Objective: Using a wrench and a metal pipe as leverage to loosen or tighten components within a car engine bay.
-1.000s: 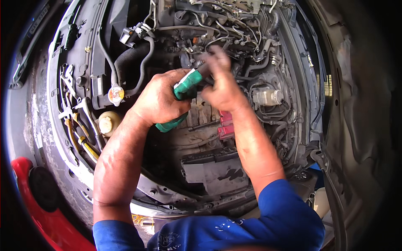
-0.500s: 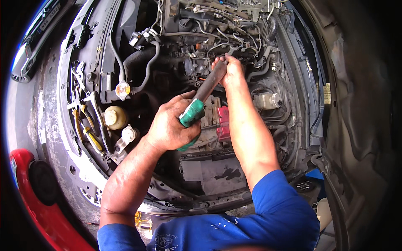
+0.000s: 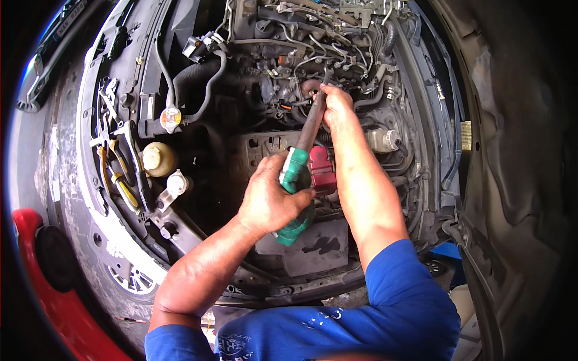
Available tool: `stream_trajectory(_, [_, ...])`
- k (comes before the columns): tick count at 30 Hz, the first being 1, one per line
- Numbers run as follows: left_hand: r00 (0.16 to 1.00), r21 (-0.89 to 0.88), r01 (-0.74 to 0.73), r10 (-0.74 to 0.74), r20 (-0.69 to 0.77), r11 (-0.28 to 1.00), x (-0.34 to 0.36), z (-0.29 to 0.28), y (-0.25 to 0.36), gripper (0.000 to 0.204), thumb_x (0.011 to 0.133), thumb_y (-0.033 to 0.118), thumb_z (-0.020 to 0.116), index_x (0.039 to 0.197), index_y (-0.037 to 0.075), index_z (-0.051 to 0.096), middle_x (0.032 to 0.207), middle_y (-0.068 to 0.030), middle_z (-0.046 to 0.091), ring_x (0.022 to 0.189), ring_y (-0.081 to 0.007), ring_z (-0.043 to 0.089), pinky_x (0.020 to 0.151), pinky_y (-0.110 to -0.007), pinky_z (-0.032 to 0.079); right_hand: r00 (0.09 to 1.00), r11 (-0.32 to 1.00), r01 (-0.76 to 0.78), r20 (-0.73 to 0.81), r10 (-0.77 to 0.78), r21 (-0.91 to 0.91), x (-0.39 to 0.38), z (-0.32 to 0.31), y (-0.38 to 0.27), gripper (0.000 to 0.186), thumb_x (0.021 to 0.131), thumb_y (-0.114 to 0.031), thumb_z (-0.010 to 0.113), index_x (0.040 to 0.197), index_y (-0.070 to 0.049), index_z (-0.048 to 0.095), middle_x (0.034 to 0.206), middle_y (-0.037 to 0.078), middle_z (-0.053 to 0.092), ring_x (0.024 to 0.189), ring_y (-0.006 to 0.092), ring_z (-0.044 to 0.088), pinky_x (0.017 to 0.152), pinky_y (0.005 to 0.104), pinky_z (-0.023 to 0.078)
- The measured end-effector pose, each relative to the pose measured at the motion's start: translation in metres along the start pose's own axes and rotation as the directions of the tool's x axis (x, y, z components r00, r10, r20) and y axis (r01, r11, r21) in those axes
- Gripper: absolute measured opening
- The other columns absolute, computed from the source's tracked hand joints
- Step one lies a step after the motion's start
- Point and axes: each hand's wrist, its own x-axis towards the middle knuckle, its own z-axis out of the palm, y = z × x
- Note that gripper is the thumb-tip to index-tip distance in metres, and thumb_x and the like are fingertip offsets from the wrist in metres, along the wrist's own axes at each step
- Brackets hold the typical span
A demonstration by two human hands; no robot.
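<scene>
While its lower part is wrapped in green material (image 3: 295, 173), a dark tube (image 3: 311, 123) is held aslant over the engine bay (image 3: 192, 224). The wrap is gripped by the left hand (image 3: 265, 195), its thumb laid across the green; the fingers are partly hidden behind it. The tube's upper end is clasped by the right hand (image 3: 335, 107); how tightly cannot be told. Whether engine parts are touched by the tip cannot be made out. A red cover (image 3: 322, 171) is partly hidden by the wrap. To the left a round cream reservoir (image 3: 159, 159) is seen, to the right a translucent reservoir (image 3: 382, 141), the contents of both indiscernible. Beside the cream one, a yellow-handled screwdriver (image 3: 127, 195) is laid among tools (image 3: 111, 96). A red car (image 3: 60, 301) is cut off by the rim.
</scene>
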Motion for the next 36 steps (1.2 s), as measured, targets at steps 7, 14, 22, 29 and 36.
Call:
stream_trajectory(7, [0.992, 0.095, -0.127, 0.127, 0.007, 0.987, -0.005, 0.049, 0.021, 0.063, 0.077, 0.016, 0.081, 0.133, 0.004, 0.056, 0.123, -0.0224, 0.058, 0.114, -0.0424, 0.06, 0.099, -0.046, 0.052, 0.993, 0.966, 0.103, 0.08, -0.087, -0.237, 0.012, -0.017, -0.02, 0.044, 0.089, 0.0, 0.07, 0.129, 0.009, 0.055, 0.095, 0.018, 0.068, 0.063, 0.0251, 0.065, 0.055, 0.0373, 0.055])
stream_trajectory(14, [0.995, 0.087, -0.09, 0.086, 0.057, 0.992, 0.003, 0.099, 0.028, 0.067, 0.077, 0.015, 0.08, 0.137, 0.005, 0.052, 0.124, -0.0248, 0.053, 0.111, -0.0447, 0.061, 0.096, -0.048, 0.054, 0.978, 0.911, 0.116, 0.203, -0.037, -0.395, 0.011, -0.029, -0.04, 0.027, 0.094, -0.003, 0.067, 0.118, 0.007, 0.062, 0.087, 0.012, 0.067, 0.058, 0.0191, 0.062, 0.053, 0.0305, 0.054])
stream_trajectory(22, [0.991, 0.124, -0.113, 0.121, -0.058, 0.986, 0.004, 0.127, 0.026, 0.064, 0.078, 0.014, 0.079, 0.136, 0.005, 0.053, 0.123, -0.025, 0.053, 0.107, -0.045, 0.063, 0.093, -0.048, 0.055, 0.969, 0.915, 0.14, 0.243, -0.048, -0.378, 0.022, -0.026, -0.041, 0.02, 0.093, -0.002, 0.067, 0.11, 0.007, 0.064, 0.084, 0.012, 0.065, 0.06, 0.021, 0.062, 0.054, 0.0321, 0.055])
stream_trajectory(29, [0.964, 0.14, -0.147, 0.174, -0.201, 0.979, 0.023, 0.128, 0.026, 0.059, 0.074, 0.011, 0.075, 0.13, 0.003, 0.057, 0.118, -0.0246, 0.058, 0.108, -0.0447, 0.061, 0.095, -0.049, 0.053, 0.962, 0.913, 0.163, 0.267, -0.063, -0.374, 0.041, -0.038, -0.048, 0.007, 0.092, -0.005, 0.066, 0.094, 0.001, 0.064, 0.076, 0.013, 0.063, 0.06, 0.0265, 0.061, 0.054, 0.0448, 0.055])
stream_trajectory(36, [0.927, 0.198, -0.245, 0.289, -0.24, 0.949, 0.024, 0.122, 0.017, 0.057, 0.073, 0.011, 0.074, 0.126, 0.001, 0.056, 0.115, -0.0226, 0.06, 0.108, -0.0434, 0.06, 0.094, -0.05, 0.053, 0.313, 0.179, 0.945, 0.913, -0.26, -0.273, -0.067, -0.088, -0.068, 0.057, 0.083, -0.007, 0.067, 0.139, -0.004, 0.06, 0.127, 0.02, 0.064, 0.124, 0.0317, 0.061, 0.107, 0.0468, 0.049])
